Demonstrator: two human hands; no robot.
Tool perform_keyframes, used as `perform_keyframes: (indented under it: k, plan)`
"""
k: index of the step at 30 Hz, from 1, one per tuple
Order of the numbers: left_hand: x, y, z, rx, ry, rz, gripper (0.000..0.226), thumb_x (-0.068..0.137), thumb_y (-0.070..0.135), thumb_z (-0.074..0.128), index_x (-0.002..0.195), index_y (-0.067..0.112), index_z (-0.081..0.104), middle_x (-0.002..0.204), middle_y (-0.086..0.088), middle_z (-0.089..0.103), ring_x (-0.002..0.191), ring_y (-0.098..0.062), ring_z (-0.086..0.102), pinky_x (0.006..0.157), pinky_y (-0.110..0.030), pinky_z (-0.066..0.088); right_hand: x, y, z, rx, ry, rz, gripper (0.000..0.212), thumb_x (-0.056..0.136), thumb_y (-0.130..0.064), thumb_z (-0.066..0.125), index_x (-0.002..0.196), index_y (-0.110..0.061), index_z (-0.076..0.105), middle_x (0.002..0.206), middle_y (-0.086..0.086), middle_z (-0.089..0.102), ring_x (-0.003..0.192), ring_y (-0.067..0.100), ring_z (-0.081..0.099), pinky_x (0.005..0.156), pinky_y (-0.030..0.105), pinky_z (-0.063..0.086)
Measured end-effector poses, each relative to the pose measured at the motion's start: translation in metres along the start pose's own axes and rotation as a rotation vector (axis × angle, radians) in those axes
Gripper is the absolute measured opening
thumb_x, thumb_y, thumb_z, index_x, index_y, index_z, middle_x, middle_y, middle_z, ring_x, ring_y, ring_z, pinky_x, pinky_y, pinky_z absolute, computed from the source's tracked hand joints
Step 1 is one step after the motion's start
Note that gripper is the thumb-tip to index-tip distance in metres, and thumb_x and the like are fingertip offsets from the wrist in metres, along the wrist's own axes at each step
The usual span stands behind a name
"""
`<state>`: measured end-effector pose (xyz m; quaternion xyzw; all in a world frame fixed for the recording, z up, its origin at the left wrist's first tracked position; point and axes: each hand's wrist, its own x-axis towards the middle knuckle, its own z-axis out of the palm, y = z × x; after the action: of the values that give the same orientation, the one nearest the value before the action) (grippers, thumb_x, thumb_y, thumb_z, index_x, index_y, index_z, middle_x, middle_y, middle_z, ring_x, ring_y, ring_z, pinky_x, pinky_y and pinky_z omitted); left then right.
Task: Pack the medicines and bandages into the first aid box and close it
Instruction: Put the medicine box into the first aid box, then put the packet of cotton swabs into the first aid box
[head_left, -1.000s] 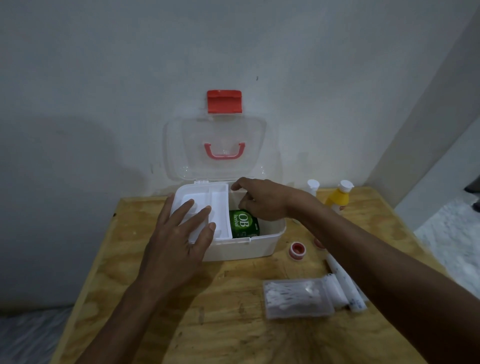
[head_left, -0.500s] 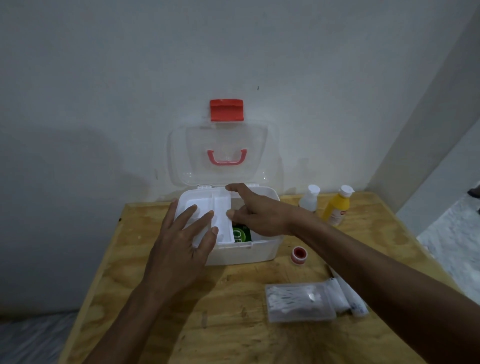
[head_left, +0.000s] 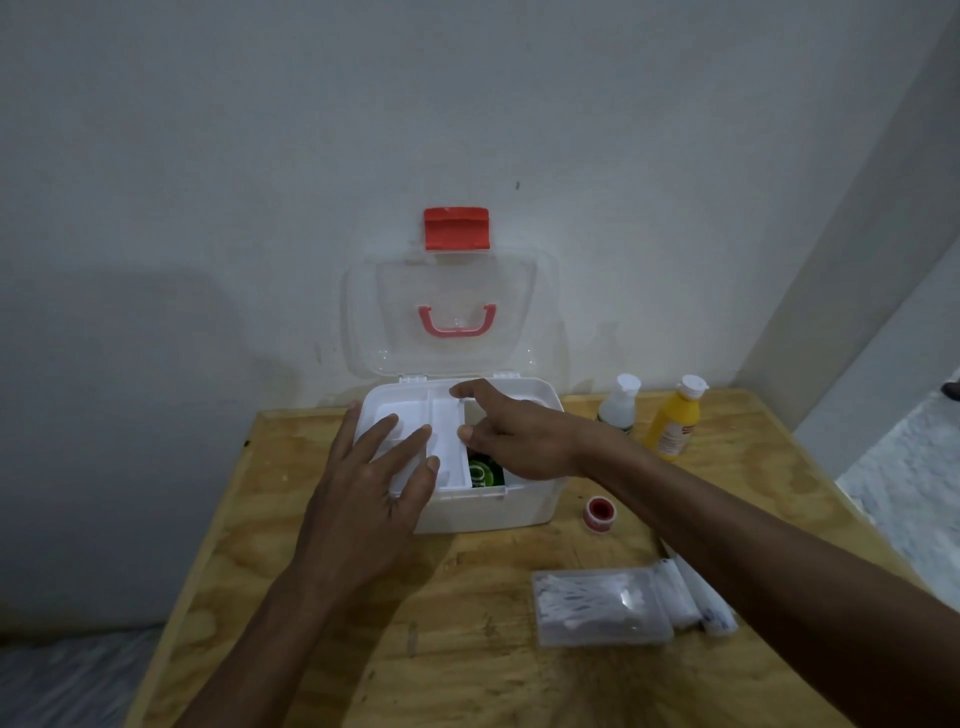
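The white first aid box (head_left: 519, 506) stands open at the back of the table, its clear lid (head_left: 452, 291) with red latch (head_left: 456, 228) leaning on the wall. A white inner tray (head_left: 447, 452) sits over the box's left half. My left hand (head_left: 363, 499) lies flat on the tray, fingers spread. My right hand (head_left: 519, 436) has thumb and forefinger on the tray's right edge. A green packet (head_left: 485, 474) shows inside the box, partly hidden by that hand.
On the wooden table (head_left: 467, 649), right of the box, stand a clear bottle (head_left: 618, 405) and a yellow bottle (head_left: 675, 421). A red tape roll (head_left: 598, 512), a cotton swab case (head_left: 597, 605), a bandage roll (head_left: 672, 592) and a white tube (head_left: 711, 608) lie nearer me.
My right hand has moved left from the box's open right side onto the tray's right edge. My left hand stays on the tray. More of the green packet is covered.
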<state>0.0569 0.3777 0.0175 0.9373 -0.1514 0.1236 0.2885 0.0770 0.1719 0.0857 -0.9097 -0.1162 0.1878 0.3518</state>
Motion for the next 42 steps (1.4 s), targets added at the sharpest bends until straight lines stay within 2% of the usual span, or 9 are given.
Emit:
perform_keyframes:
  k: [5,10,18,22,27,30,34,38,42]
  plan:
    - [0.001,-0.002,0.002,0.008,-0.003,-0.013,0.065,0.085,0.068,0.025,0.135,0.038,0.053,0.154,0.011,0.035,0.148,-0.013,0.014,0.11,-0.034,0.013,0.005,0.003,-0.003,-0.004,-0.014,0.03,0.049,0.103,-0.031,0.041,0.147,-0.029,0.02,0.12,0.006,0.066,0.114,0.024,0.06,0.106,0.047,0.043]
    - [0.001,-0.002,0.002,0.0,-0.006,-0.011,0.066,0.084,0.069,0.025,0.135,0.038,0.054,0.154,0.011,0.035,0.148,-0.012,0.012,0.111,-0.034,0.013,0.006,0.004,-0.003,0.014,-0.018,0.031,0.05,0.103,-0.029,0.042,0.149,-0.029,0.02,0.14,0.01,0.054,0.121,0.026,0.056,0.107,0.044,0.043]
    - [0.0,0.0,0.0,-0.023,0.0,-0.009,0.065,0.085,0.069,0.027,0.134,0.037,0.054,0.154,0.009,0.035,0.148,-0.014,0.013,0.112,-0.038,0.02,-0.014,-0.002,-0.005,0.053,0.088,-0.036,0.054,0.102,-0.036,0.045,0.15,-0.027,0.021,0.126,0.011,0.067,0.116,0.021,0.062,0.105,0.045,0.045]
    - [0.0,0.001,-0.001,-0.015,-0.013,-0.004,0.063,0.086,0.067,0.028,0.134,0.036,0.054,0.154,0.007,0.037,0.149,-0.014,0.012,0.114,-0.043,0.022,-0.044,-0.002,-0.009,0.092,0.242,-0.112,0.05,0.099,-0.036,0.051,0.145,-0.027,0.035,0.076,-0.017,0.068,0.087,0.006,0.065,0.087,0.032,0.051]
    - [0.002,-0.003,-0.001,0.021,-0.023,0.031,0.057,0.09,0.063,0.031,0.134,0.036,0.055,0.152,0.004,0.04,0.149,-0.016,0.011,0.115,-0.04,0.015,-0.105,0.02,-0.009,0.221,0.54,-0.225,0.037,0.09,-0.027,0.07,0.125,-0.019,0.061,0.1,-0.005,0.073,0.097,0.006,0.069,0.087,0.028,0.056]
    - [0.003,-0.003,-0.001,0.039,-0.021,0.048,0.055,0.091,0.061,0.032,0.134,0.035,0.056,0.151,0.002,0.042,0.149,-0.017,0.011,0.116,-0.04,0.012,-0.142,0.051,0.001,0.121,0.562,-0.157,0.039,0.082,-0.031,0.078,0.118,-0.021,0.067,0.105,-0.011,0.072,0.101,0.001,0.067,0.088,0.031,0.056]
    - [0.002,-0.001,-0.003,0.053,-0.037,0.047,0.052,0.094,0.058,0.033,0.135,0.034,0.055,0.151,0.002,0.042,0.149,-0.019,0.012,0.119,-0.04,0.007,-0.173,0.088,0.025,-0.054,0.486,-0.056,0.04,0.074,-0.046,0.08,0.111,-0.039,0.067,0.11,-0.028,0.065,0.109,-0.008,0.056,0.092,0.022,0.046]
    - [0.002,0.005,-0.006,0.07,-0.045,0.021,0.045,0.097,0.052,0.038,0.135,0.035,0.054,0.152,0.003,0.041,0.149,-0.018,0.012,0.118,-0.037,0.004,-0.176,0.112,0.047,-0.111,0.445,0.02,0.068,0.063,-0.068,0.075,0.124,-0.041,0.06,0.125,-0.035,0.048,0.132,-0.008,0.034,0.115,0.034,0.029]
    - [0.001,0.009,-0.009,0.054,-0.033,0.031,0.041,0.098,0.046,0.041,0.135,0.034,0.055,0.15,0.002,0.043,0.149,-0.017,0.013,0.119,-0.036,0.004,-0.172,0.12,0.053,-0.135,0.389,0.042,0.079,0.058,-0.072,0.075,0.129,-0.044,0.055,0.127,-0.042,0.03,0.14,-0.01,0.017,0.122,0.043,0.003]
